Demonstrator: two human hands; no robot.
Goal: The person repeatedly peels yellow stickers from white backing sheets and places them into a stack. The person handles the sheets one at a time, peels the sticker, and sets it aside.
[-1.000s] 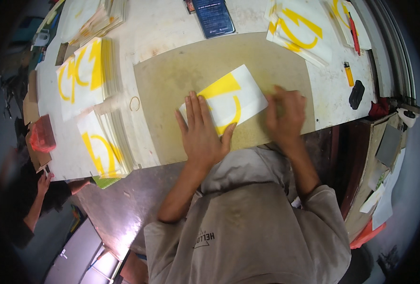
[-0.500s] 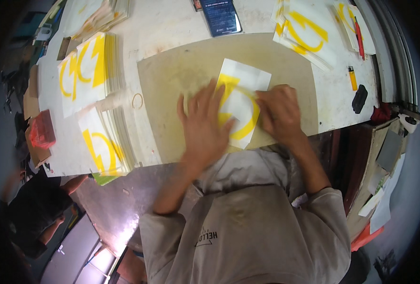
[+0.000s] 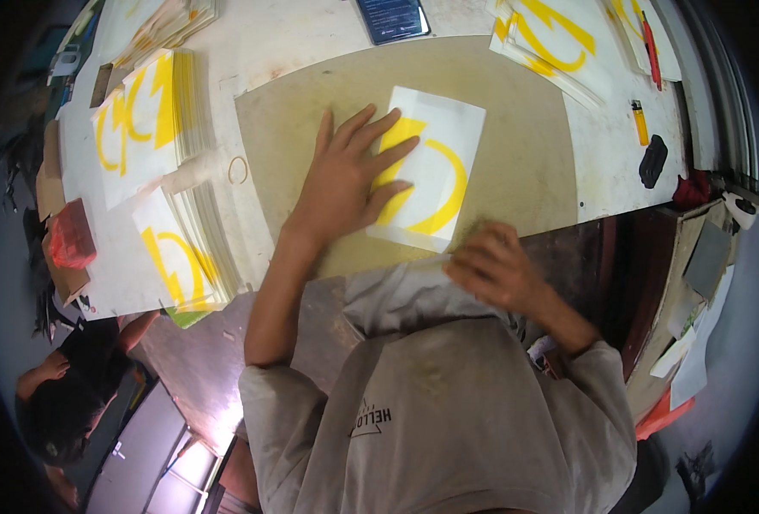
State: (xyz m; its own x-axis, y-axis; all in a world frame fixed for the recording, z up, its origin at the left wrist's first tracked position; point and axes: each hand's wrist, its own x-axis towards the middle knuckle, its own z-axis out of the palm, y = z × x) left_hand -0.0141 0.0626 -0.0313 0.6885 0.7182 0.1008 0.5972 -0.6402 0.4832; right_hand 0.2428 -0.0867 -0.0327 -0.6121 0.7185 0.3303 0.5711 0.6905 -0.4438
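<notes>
A white paper piece (image 3: 435, 167) with a bold yellow design, perhaps an envelope or flat bag, lies slightly tilted on the tan mat (image 3: 516, 128). My left hand (image 3: 349, 176) is open over its left side, fingers spread and the fingertips on the yellow print. Off the paper's lower right corner, by the table's front edge, is my right hand (image 3: 497, 270). Its fingers are bent and smeared by motion, so whether they hold anything is unclear.
Stacks of similar yellow-printed papers stand at the left (image 3: 161, 111), lower left (image 3: 182, 248) and back right (image 3: 550, 38). A phone (image 3: 394, 19) lies at the back. A yellow lighter (image 3: 639, 124), a black object (image 3: 652, 161) and a red cutter (image 3: 651, 51) lie at the right. Another person (image 3: 80, 385) is at lower left.
My right hand has left the paper's right edge and moved down toward me. My left hand has shifted left and up, spread wider. The paper now shows more of its print.
</notes>
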